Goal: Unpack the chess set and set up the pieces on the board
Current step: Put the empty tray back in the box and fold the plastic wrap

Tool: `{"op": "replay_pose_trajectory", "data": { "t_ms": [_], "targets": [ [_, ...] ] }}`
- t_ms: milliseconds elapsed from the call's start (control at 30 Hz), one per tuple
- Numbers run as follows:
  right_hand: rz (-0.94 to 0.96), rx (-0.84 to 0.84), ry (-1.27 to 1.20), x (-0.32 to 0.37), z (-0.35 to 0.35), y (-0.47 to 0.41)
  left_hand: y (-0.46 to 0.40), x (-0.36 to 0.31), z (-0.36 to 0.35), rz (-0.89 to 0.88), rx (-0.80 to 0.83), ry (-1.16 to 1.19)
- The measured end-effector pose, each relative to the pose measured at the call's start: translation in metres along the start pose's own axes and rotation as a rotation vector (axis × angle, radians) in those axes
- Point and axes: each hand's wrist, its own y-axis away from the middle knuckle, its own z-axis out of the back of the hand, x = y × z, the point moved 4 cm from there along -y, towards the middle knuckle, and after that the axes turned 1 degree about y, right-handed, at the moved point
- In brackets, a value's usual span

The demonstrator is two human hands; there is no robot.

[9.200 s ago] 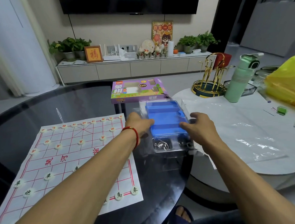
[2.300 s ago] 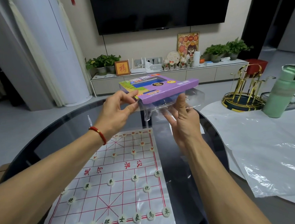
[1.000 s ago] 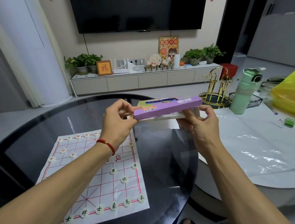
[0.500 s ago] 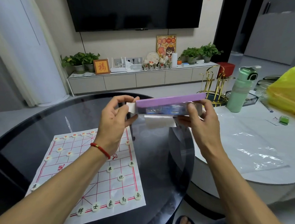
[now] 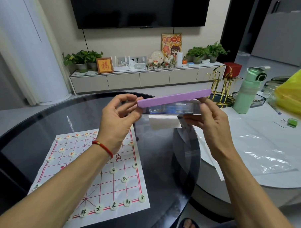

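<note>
I hold the purple chess box [image 5: 173, 97] edge-on in the air above the table, with a blue tray showing inside its open side and a white flap [image 5: 164, 121] hanging beneath. My right hand [image 5: 208, 121] grips its right end from below. My left hand [image 5: 118, 118] pinches its left end between thumb and fingers. Below lies the white paper board [image 5: 104, 176] with red lines on the black glass table [image 5: 165, 165]. Several round white pieces [image 5: 113, 205] stand along its near and far rows.
A white marble table [image 5: 268, 143] on the right carries a clear plastic sheet [image 5: 262, 153], a green bottle [image 5: 247, 90], a gold rack [image 5: 221, 88], a yellow bag [image 5: 293, 93] and a small green item [image 5: 292, 122]. A TV cabinet stands behind. A foot [image 5: 188, 224] shows below.
The box, which I lifted from the table, has turned until its open side faces me. My left fingers have shifted on the left end. The white flap now hangs lower.
</note>
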Motion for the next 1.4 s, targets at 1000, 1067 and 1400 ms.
{"op": "replay_pose_trajectory", "data": {
  "t_ms": [1000,1067,1400],
  "targets": [
    [0.103,-0.101,-0.13,0.033,0.012,0.016,-0.003,-0.011,-0.005,-0.195,0.226,-0.131],
    [0.102,-0.112,-0.137,0.034,0.011,0.017,-0.005,-0.009,-0.005,-0.2,0.231,-0.152],
    [0.075,-0.136,-0.17,0.035,0.01,0.017,-0.008,-0.007,-0.002,-0.229,0.263,-0.233]
  ]
}}
